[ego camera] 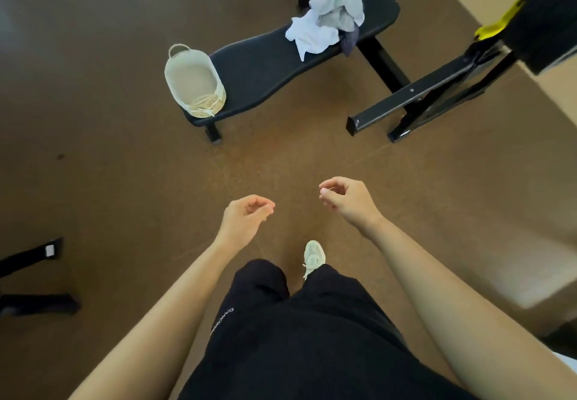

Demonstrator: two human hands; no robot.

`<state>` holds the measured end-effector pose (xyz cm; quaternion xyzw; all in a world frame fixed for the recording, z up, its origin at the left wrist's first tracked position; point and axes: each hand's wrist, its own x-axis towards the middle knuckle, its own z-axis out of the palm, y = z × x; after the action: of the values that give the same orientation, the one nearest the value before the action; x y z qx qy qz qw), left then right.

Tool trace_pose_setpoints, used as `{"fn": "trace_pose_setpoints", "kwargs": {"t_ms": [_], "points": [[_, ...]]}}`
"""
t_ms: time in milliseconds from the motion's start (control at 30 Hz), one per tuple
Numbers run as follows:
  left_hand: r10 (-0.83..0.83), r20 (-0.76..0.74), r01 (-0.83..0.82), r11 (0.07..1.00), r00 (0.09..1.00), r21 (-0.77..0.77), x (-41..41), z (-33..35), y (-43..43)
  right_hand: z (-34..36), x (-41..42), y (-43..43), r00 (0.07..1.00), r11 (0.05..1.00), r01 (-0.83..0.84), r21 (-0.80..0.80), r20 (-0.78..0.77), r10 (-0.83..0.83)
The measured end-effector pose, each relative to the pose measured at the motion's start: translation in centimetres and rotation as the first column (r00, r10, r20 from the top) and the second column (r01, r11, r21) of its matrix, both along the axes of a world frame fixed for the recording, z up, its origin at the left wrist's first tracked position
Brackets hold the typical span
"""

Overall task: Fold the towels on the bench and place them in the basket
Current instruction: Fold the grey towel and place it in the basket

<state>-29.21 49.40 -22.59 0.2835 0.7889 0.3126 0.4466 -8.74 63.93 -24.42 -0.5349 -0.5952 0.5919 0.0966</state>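
**Towels heaped, hands not yet on them**

Towels [324, 21] lie in one crumpled pile toward the far end of the black surface [259, 65]. There is a white one in front, a pale grey one over it, and a dark piece hanging off the near edge. The basket [207, 104] sits at the other end of the same surface, well apart from the pile, and nothing shows inside it.

Both hands hang over the brown floor [125, 149], short of the surface. The left hand [246, 218] and right hand [346, 199] hold nothing, and their fingers [265, 204] are loosely curled with the tips near the thumbs.

The cloth looks light, soft and limp. It should drape and sag when lifted, and it is unlikely to slip or be damaged. The pieces overlap, so pulling one may drag its neighbours, and the dark piece could slide to the floor. A sound approach is probably to lift the top towel clear, find two neighbouring corners, and pinch one in each hand so it hangs flat. It can then be laid on the bare middle stretch for folding.
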Motion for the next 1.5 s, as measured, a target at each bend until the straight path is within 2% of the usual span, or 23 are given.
{"fn": "trace_pose_setpoints", "kwargs": {"t_ms": [300, 600, 800, 967, 1067, 1233, 1367, 1500], "points": [[0.112, 0.091, -0.108, 0.993, 0.99, -0.049, -12.2, -4.3, 16.1, -1.8, -12.6, 17.3, 0.998, 0.999, -0.039, -0.039, 0.055, 0.041], [-0.067, 0.059, 0.071, 0.996, 0.996, -0.063, -26.6, -6.4, 35.2, -2.8, -23.8, 33.3, 0.987, 0.996, -0.05, -0.08, 0.147, 0.061], [-0.102, 0.025, 0.104, 0.993, 0.994, -0.061, -30.9, -6.9, 48.4, -3.6, -26.8, 44.7, 0.985, 0.99, 0.09, -0.104, 0.157, -0.073], [0.02, 0.136, -0.001, 0.99, 0.99, -0.139, -32.5, -10.9, 58.3, -6.5, -28.3, 55.0, 0.977, 0.99, 0.09, -0.105, 0.204, -0.067], [0.16, 0.173, -0.124, 0.972, 0.972, -0.201, -32.8, -14.6, 64.2, -9.8, -29.2, 63.0, 0.97, 0.996, -0.034, -0.087, 0.239, 0.054], [0.271, 0.249, -0.2, 0.94, 0.93, -0.278, -31.3, -19.4, 72.4, -15.5, -30.4, 74.9, 0.904, 0.973, -0.222, -0.063, 0.362, 0.23], [0.305, 0.28, -0.217, 0.927, 0.91, -0.306, -31.1, -23.2, 77.3, -20.2, -32.3, 81.7, 0.83, 0.941, -0.331, -0.065, 0.455, 0.323], [0.223, 0.259, -0.149, 0.949, 0.94, -0.279, -31.0, -27.9, 81.7, -25.3, -34.5, 85.4, 0.732, 0.875, -0.48, -0.067, 0.52, 0.441]]}}
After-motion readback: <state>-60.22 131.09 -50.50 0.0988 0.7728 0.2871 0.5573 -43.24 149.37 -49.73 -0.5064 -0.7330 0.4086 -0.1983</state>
